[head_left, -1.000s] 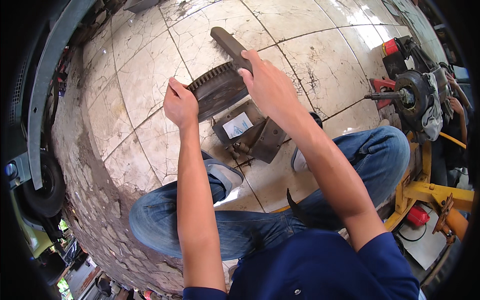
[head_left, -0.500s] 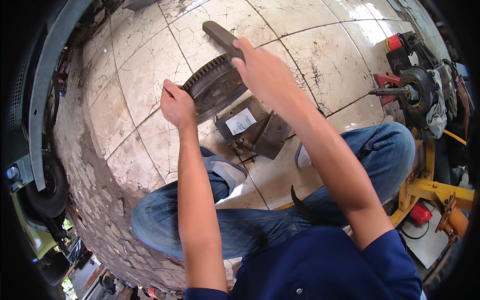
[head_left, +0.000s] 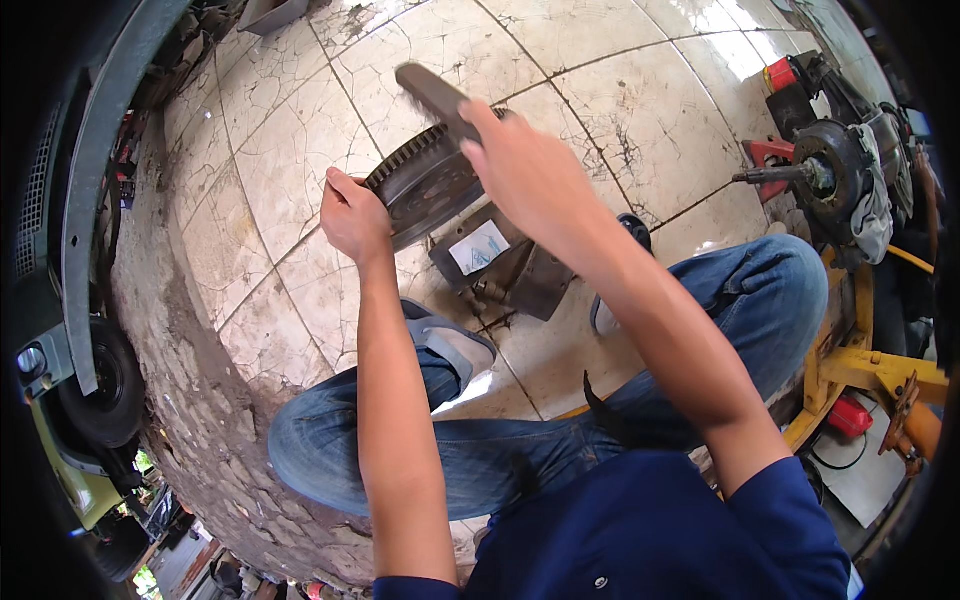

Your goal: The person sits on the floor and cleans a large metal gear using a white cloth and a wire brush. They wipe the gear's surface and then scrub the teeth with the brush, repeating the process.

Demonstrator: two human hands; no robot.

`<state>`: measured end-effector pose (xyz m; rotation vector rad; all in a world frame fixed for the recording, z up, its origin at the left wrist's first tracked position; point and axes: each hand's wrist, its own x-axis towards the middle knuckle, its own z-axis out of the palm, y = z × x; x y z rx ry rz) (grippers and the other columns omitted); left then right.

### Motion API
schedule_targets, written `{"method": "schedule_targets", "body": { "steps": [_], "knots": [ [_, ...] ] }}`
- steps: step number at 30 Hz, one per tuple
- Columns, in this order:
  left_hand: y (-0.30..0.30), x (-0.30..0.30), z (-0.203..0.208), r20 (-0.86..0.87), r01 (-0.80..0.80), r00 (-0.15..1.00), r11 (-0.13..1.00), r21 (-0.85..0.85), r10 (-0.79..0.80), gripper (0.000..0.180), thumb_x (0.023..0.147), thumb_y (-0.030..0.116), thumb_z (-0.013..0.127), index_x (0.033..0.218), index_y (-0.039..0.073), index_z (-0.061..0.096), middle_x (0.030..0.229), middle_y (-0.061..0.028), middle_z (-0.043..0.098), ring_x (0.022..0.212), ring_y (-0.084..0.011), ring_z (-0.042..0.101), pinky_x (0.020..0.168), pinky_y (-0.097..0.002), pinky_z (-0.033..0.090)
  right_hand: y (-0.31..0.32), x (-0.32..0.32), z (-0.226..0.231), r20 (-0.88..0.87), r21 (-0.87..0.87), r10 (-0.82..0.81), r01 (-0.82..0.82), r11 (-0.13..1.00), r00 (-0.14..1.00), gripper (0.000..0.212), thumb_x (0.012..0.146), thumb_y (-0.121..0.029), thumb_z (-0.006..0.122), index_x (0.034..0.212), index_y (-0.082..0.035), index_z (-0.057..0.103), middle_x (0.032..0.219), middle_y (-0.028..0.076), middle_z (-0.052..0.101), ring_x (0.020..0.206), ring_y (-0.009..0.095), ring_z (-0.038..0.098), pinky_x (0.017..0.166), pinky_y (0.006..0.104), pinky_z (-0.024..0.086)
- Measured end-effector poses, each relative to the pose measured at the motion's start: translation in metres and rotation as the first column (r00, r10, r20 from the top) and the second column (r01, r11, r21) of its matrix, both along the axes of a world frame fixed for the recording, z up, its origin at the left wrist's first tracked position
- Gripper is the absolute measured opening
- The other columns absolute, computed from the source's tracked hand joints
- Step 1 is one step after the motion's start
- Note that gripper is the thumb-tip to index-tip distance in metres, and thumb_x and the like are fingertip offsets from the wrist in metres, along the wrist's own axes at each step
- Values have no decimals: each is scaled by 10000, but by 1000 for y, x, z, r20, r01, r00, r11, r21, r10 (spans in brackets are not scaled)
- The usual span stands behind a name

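Flywheel (head_left: pixel 425 185), toothed and dark, is standing tilted on the tiled floor (head_left: pixel 640 110) at upper centre. Left hand (head_left: pixel 352 215) is gripping its left rim; right hand (head_left: pixel 525 170) is clenching a dark brush (head_left: pixel 432 95) above it.

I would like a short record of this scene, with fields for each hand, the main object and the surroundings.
Left hand: grips the rim of the toothed metal disc, holding it on edge
Right hand: holds a dark brush-like tool against the disc's top
Under the disc: grey metal part with a white label
Floor: cracked pale tiles
Posture: seated, blue jeans
Right side: yellow stand
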<state>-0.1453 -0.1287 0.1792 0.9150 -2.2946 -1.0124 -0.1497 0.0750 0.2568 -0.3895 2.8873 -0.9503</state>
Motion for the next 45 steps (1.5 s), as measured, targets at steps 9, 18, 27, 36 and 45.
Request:
{"method": "schedule_targets", "body": {
  "steps": [9,18,27,36,45],
  "knots": [
    [-1,-3,-4,-6,83,997,996,-38,-83,551,1070,426,410,785,45,688,740,-154,697,719,-377,652,709,-482,489,-4,6,-8,-19,-14,-27,27,1000,999,399,1042,-247,569,1399,-128,435,998,235,641,833,443,693,698,515,574],
    [-8,-5,-3,-50,14,999,1000,-8,-14,571,1065,439,423,819,2,695,756,-171,676,719,-338,623,723,-450,470,18,51,-5,-10,-55,-27,27,998,1000,404,1044,-255,567,1408,-131,444,979,231,644,819,442,695,719,518,573],
    [3,2,-3,-36,-11,999,1000,-10,11,543,1078,417,409,780,51,679,723,-153,688,701,-378,648,694,-475,493,4,11,3,-44,-16,26,-27,1000,999,355,1044,-248,565,1363,-114,483,991,243,660,809,448,693,718,521,571],
    [15,1,-1,-24,90,995,993,-82,-92,515,1080,382,419,783,59,688,723,-151,702,709,-395,670,684,-487,511,3,9,5,67,7,-39,39,999,997,407,1042,-257,589,1405,-88,516,1100,228,700,983,443,676,849,490,527],
    [13,-12,2,47,91,995,991,-102,-87,510,1079,398,415,807,71,695,731,-134,714,734,-401,684,706,-514,517,32,53,3,26,-121,-60,62,991,998,395,1055,-280,542,1397,-101,460,1048,270,656,899,488,668,783,556,534]
  ]
}}
